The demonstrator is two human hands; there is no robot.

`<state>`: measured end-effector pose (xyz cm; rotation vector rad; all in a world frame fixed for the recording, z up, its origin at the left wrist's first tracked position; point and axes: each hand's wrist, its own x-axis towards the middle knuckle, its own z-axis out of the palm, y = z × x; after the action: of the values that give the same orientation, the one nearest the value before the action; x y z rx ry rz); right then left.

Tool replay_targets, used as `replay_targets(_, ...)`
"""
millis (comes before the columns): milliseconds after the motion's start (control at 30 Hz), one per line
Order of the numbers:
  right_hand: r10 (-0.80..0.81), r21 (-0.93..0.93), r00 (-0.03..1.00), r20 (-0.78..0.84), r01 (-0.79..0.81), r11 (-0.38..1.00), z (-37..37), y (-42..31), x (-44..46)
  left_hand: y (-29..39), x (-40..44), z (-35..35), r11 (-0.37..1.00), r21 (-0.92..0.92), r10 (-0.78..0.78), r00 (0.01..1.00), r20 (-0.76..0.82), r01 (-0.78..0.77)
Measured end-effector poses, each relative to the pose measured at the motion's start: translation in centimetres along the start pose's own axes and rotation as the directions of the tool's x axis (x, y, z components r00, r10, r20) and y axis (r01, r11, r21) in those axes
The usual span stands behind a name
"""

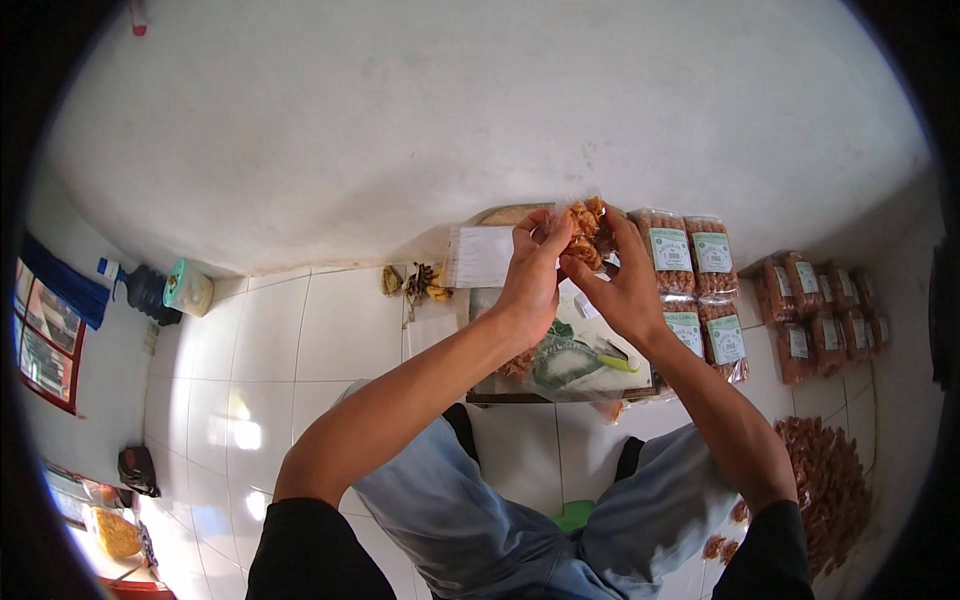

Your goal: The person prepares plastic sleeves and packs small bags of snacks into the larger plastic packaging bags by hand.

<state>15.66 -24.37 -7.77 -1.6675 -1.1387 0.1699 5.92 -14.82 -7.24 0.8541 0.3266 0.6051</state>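
Up over the far side of a low table [640, 378], my left hand [535, 265] and my right hand [622, 285] hold a clear plastic bag of brown snack pieces [588, 232] between them. The fingers of both hands are curled against its sides. Below the hands, a green-handled tool [618, 363] lies on the table near a clear plastic bag with a green print [565, 362]. A stack of white sheets or bags [482, 257] is left of my left hand. Labelled packs [670, 250] stand right of my right hand.
More labelled packs [800, 285] stand at the right by the wall. Many small brown packets [825, 480] are piled on the floor at the lower right. Bananas [432, 285] lie left of the table. A water bottle [147, 290] and a tub [188, 288] stand far left.
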Motion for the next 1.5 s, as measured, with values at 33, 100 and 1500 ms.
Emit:
replay_targets(33,-0.038,-0.002,0.999,-0.026,0.038,0.999,0.0,0.0,-0.1,0.1,-0.2,0.0,0.998,0.061,0.013,1.0,-0.02,-0.012)
replay_targets(100,-0.077,-0.005,0.996,-0.052,0.077,0.997,0.0,0.1,-0.1,0.1,-0.3,-0.1,0.992,0.12,0.028,0.999,-0.038,-0.023)
replay_targets(1500,0.256,-0.43,0.708,0.658,0.074,0.9,-9.2,15.4,-16.4,-23.4,-11.1,-2.9,-0.168,0.986,0.271,0.962,0.033,0.013)
